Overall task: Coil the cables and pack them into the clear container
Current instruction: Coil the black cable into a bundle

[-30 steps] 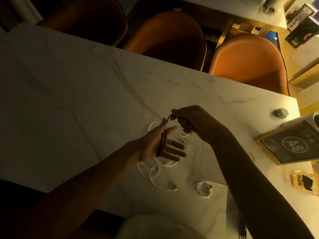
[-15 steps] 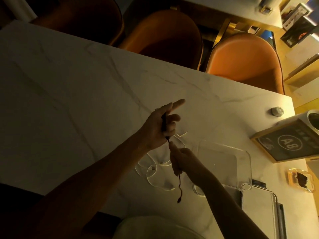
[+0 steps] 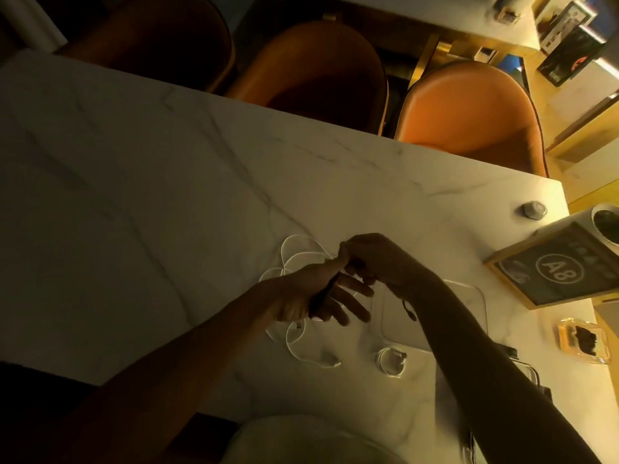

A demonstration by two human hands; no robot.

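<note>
1. Mid-coil: dark cable (image 3: pixel 323 294) wound across flat, straight-fingered left hand (image 3: pixel 315 293), pinched by right hand (image 3: pixel 371 259).
2. Done: small white coil (image 3: pixel 390 360), below the grip.
3. Left: loose white cable (image 3: pixel 294 262) beneath; clear container (image 3: pixel 469 296) right, seemingly unfilled.

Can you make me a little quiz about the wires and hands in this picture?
1. True or false: the thin dark cable is wound around the left hand.
2. Which hand pinches the dark cable's upper part: left or right?
3. Where does the small coiled white cable lie? A on the marble table, B on an orange chair.

Key: 1 true. 2 right hand. 3 A.
</note>
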